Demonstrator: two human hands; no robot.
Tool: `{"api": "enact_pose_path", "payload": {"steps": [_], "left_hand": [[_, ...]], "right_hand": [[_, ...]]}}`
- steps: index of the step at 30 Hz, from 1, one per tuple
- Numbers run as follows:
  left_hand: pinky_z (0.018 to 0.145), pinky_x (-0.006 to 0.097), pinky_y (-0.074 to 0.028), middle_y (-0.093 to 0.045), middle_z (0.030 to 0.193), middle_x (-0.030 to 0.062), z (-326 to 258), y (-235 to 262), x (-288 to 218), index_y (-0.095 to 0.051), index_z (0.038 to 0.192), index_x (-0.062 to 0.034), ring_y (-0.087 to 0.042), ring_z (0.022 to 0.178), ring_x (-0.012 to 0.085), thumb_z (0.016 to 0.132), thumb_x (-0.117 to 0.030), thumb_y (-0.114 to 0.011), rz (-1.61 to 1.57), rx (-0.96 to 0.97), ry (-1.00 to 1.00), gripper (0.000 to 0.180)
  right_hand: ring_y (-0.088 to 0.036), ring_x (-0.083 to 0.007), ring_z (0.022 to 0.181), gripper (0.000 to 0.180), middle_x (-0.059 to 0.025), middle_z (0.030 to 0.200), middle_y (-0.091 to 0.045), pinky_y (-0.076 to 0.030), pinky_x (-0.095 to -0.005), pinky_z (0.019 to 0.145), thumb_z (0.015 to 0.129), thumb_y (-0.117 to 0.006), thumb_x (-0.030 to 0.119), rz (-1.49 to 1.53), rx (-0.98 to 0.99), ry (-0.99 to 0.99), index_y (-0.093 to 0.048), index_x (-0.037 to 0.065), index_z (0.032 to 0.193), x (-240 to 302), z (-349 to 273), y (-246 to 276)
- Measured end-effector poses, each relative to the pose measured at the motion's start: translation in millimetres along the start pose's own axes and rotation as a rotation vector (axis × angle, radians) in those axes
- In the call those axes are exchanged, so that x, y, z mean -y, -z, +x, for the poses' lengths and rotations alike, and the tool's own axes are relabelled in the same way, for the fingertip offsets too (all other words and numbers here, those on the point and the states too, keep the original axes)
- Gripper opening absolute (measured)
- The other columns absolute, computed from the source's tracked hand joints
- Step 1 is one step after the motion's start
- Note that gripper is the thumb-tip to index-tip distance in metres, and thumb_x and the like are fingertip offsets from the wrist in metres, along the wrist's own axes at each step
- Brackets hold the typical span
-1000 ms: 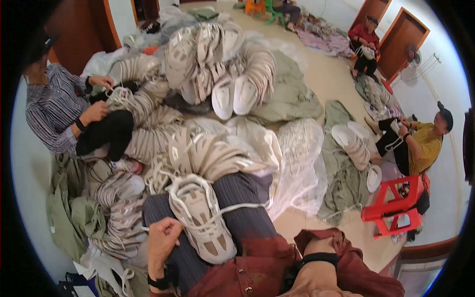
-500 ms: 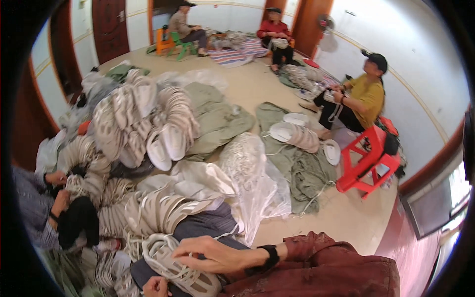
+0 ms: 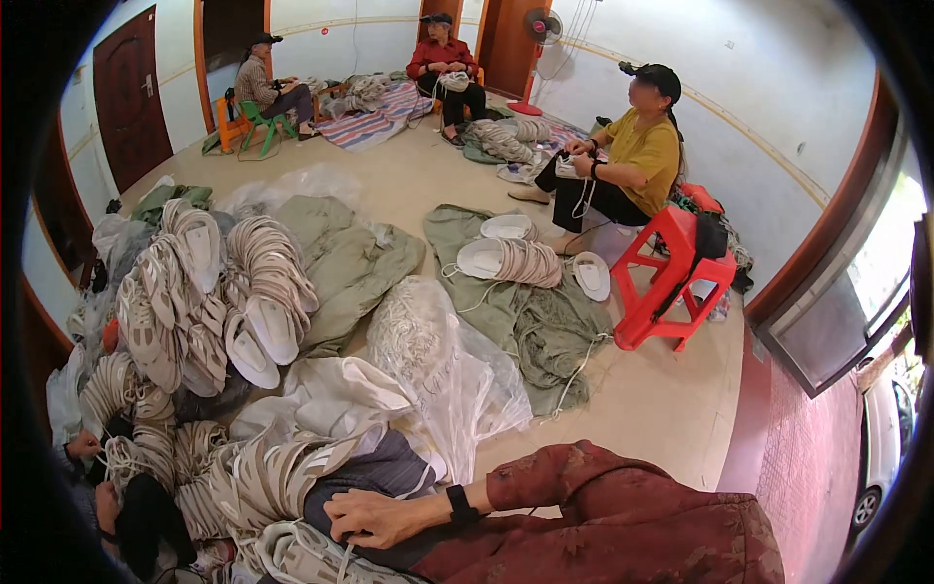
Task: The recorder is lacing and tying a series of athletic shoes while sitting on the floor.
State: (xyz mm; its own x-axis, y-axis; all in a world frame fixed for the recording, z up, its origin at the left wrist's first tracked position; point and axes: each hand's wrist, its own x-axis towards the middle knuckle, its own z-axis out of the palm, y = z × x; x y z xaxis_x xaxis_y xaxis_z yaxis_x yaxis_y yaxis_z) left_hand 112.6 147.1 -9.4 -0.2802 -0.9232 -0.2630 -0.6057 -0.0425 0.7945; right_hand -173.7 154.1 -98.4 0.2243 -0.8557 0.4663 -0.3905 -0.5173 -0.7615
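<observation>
so the right hand (image 3: 368, 516) was down at the bottom middle of the frame, bent over at the wrist, fingers held narrow and curled down with a white lace (image 3: 347, 560) pinched at the tips. the shoe (image 3: 306, 557), a beige and white one, sat right at the bottom edge, below and left of that hand, partly cut off by the frame. the left hand was out of the frame, so i couldn't tell what its fingers were up to.

just above the shoe a stack of beige uppers (image 3: 263, 482) leaned along by the grey trouser leg (image 3: 375, 477). way bigger pile (image 3: 161, 311) at the left, all nested together. a co-worker's hand (image 3: 86, 445) poked in at the lower left, by another laced shoe.

middle of the frame had a clear bag (image 3: 486, 389) with a heap of white laces (image 3: 409, 331) in it, and right of that a green cloth (image 3: 550, 336) with more uppers (image 3: 525, 263) on it. red stool (image 3: 671, 229) at the right, near someone in a yellow top (image 3: 637, 161). two more people sat up top, near a striped sheet (image 3: 375, 117).
</observation>
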Motion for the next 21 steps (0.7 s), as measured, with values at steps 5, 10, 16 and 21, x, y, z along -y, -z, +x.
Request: {"api": "enact_pose_path", "payload": {"steps": [5,10,16,21], "left_hand": [[0.054,0.027,-0.040,-0.059,0.063,0.0037,-0.9,-0.5,-1.4,-0.066,0.086,0.0012,-0.050,0.055,0.0111,0.097,-0.016,-0.058,0.049,0.003,-0.020,0.022],[0.054,0.026,-0.039,-0.058,0.065,0.0031,1.8,-1.4,-3.1,-0.065,0.086,0.0004,-0.049,0.055,0.0100,0.097,-0.015,-0.059,-0.031,0.033,0.032,0.020],[0.055,0.027,-0.040,-0.060,0.066,0.0028,-3.0,2.7,-3.4,-0.066,0.090,0.0001,-0.050,0.057,0.0098,0.097,-0.018,-0.059,-0.002,0.008,0.064,0.021],[0.056,0.026,-0.040,-0.060,0.066,0.0022,7.9,3.0,5.8,-0.066,0.091,0.0003,-0.050,0.058,0.0101,0.097,-0.019,-0.058,-0.018,0.078,-0.007,0.022]], "right_hand": [[-0.046,-0.0246,0.086,0.010,-0.0055,0.088,-0.043,-0.031,-0.0398,0.075,0.079,-0.066,0.013,-0.010,0.042,0.040,-0.061,0.011,0.087,6.6,0.6,4.6],[-0.045,-0.0233,0.085,0.008,-0.0050,0.087,-0.041,-0.029,-0.0399,0.075,0.081,-0.066,0.013,-0.054,0.023,0.041,-0.058,0.011,0.083,4.6,2.2,1.2],[-0.045,-0.0256,0.085,0.011,-0.0064,0.086,-0.042,-0.029,-0.0398,0.075,0.078,-0.067,0.013,-0.057,-0.022,0.072,-0.057,0.010,0.080,5.7,6.8,-2.2],[-0.046,-0.0249,0.083,0.009,-0.0062,0.085,-0.042,-0.030,-0.0398,0.074,0.079,-0.067,0.012,-0.135,-0.020,0.030,-0.058,0.011,0.080,3.5,4.0,-1.8]]}}
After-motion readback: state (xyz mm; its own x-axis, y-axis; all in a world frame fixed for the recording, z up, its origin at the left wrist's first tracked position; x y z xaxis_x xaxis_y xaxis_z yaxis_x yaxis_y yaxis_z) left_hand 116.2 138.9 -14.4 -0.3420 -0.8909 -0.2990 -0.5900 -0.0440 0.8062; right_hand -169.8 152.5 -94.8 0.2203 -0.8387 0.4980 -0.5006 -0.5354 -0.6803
